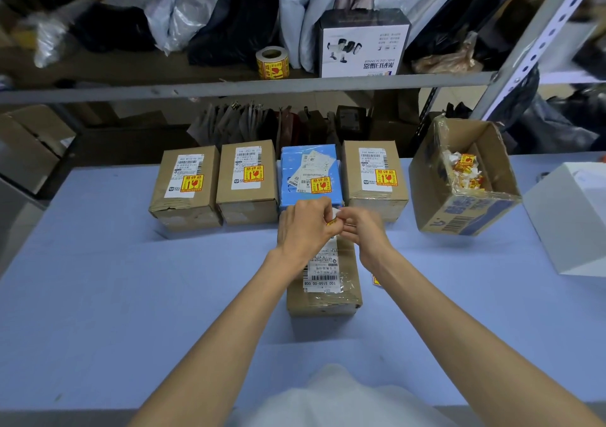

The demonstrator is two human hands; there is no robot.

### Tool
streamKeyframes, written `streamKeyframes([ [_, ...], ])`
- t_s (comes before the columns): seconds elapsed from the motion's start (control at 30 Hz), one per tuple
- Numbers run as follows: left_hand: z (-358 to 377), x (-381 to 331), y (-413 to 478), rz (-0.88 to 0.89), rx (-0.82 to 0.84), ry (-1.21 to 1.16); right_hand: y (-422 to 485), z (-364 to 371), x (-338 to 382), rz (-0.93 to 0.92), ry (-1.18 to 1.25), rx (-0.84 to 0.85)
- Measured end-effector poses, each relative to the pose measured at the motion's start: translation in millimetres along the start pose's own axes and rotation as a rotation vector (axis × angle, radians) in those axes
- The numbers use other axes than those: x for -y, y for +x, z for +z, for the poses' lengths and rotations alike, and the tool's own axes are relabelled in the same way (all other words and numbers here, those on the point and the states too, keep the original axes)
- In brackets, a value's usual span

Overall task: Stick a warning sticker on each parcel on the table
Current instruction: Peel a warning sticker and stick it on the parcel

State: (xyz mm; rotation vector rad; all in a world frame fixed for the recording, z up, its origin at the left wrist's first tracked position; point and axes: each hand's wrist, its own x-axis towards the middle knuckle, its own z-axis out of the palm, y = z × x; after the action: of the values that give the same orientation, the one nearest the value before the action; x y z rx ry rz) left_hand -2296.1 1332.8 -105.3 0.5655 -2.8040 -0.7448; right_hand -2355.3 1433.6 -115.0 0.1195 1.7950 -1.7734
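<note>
Four parcels stand in a row at the back of the blue table, each with a yellow warning sticker on top: a brown box (185, 190), a second brown box (247, 183), a blue box (310, 177) and another brown box (375, 177). A fifth brown parcel (324, 282) lies nearer me, with only a white shipping label showing on top. Above its far end my left hand (303, 226) and my right hand (360, 226) meet and pinch a small yellow sticker (333, 220) with white backing between their fingertips.
An open cardboard box (465, 180) at the right holds crumpled sticker backings. A white box (570, 216) sits at the far right edge. A sticker roll (272, 62) stands on the shelf behind. A yellow sticker scrap (376, 279) lies on the table beside my right forearm.
</note>
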Motion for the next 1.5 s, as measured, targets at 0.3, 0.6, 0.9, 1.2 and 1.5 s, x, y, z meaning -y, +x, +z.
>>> streamKeyframes([
  [0.3, 2, -5, 0, 0.081, 0.09, 0.055, -5, 1, 0, 0.131, 0.174, -0.003],
  [0.6, 3, -8, 0, 0.038, 0.095, -0.209, -11, 4, 7, 0.048, 0.31, 0.057],
  [0.9, 8, 10, 8, -0.249, 0.113, -0.651, 4, -8, 5, 0.038, 0.188, 0.032],
  [1.2, 10, 29, -5, -0.559, 0.192, -0.876, 2, -14, 2, -0.218, -0.069, -0.157],
  [1.5, 12, 37, -9, -0.46, -0.129, -0.358, 1, -16, -13, -0.212, -0.049, -0.213],
])
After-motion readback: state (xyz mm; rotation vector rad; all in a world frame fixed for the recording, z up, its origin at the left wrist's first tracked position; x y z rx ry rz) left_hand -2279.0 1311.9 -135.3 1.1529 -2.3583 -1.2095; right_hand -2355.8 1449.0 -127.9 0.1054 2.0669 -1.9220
